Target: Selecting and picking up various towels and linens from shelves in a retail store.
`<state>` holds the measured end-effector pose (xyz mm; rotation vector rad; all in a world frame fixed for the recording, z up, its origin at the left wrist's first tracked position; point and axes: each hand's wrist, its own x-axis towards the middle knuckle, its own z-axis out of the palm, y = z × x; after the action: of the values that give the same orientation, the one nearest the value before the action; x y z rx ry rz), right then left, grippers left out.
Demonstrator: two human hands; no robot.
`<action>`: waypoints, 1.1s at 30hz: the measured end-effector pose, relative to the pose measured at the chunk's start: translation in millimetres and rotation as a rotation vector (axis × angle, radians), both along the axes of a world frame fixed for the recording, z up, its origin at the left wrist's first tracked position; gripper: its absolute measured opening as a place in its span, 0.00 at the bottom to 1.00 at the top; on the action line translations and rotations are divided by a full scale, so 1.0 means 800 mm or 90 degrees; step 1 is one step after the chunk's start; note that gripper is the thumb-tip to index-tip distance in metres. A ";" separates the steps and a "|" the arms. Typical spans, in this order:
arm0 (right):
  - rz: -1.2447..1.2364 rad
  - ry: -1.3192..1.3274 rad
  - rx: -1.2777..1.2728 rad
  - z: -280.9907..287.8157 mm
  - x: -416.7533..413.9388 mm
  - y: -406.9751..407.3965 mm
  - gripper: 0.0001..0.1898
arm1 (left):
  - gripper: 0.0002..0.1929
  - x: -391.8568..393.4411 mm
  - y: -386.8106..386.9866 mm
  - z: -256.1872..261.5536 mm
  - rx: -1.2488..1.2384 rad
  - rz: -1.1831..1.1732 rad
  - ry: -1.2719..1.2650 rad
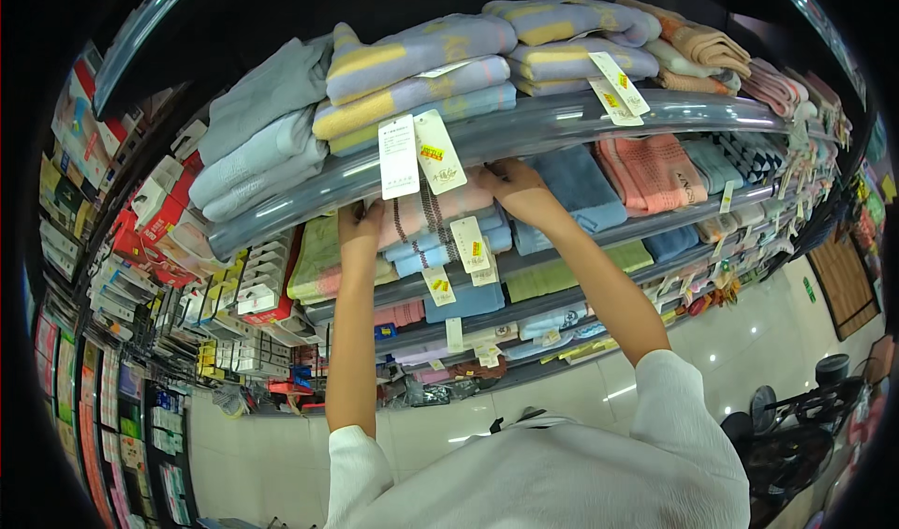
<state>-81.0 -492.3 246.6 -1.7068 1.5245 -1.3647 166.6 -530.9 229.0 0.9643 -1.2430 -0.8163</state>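
Observation:
Both my hands reach into the second shelf level, on either side of a stack of folded towels. The top one is a pink towel with dark stripes (455, 204); folded blue towels (414, 248) lie beneath it. My left hand (360, 225) is at the stack's left edge, its fingertips partly hidden. At the right edge, my right hand (518, 188) has its fingers over the pink towel's corner. How firmly either hand grips cannot be seen. Paper tags (423, 153) hang in front from the shelf above, and another tag (470, 244) hangs from the stack.
Purple-and-yellow towels (421, 51) and grey towels (263, 115) are piled on the top shelf, behind its curved clear edge (534, 122). A blue towel (572, 185) lies right of my right hand. Boxed goods (168, 227) hang at left. A black fan (786, 424) stands at lower right.

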 end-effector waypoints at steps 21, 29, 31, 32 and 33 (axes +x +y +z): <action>-0.050 -0.122 -0.173 -0.014 0.019 0.057 0.25 | 0.24 -0.012 0.071 0.016 -0.012 -0.022 0.142; -0.134 -0.113 0.053 -0.196 0.034 0.349 0.21 | 0.14 0.015 0.268 -0.149 0.112 -0.260 -0.015; -0.180 -0.141 0.220 -0.288 0.047 0.440 0.21 | 0.14 0.021 0.300 -0.203 0.283 -0.422 -0.041; -0.242 -0.077 0.389 -0.310 0.063 0.487 0.21 | 0.15 0.028 0.316 -0.236 0.230 -0.503 -0.018; -0.273 -0.084 0.423 -0.344 0.080 0.541 0.21 | 0.15 0.028 0.339 -0.233 0.269 -0.552 -0.041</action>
<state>-17.0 -59.2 -28.7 -0.9029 2.0384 -0.9519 188.8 -259.5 42.2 0.7564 -1.5960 -1.7886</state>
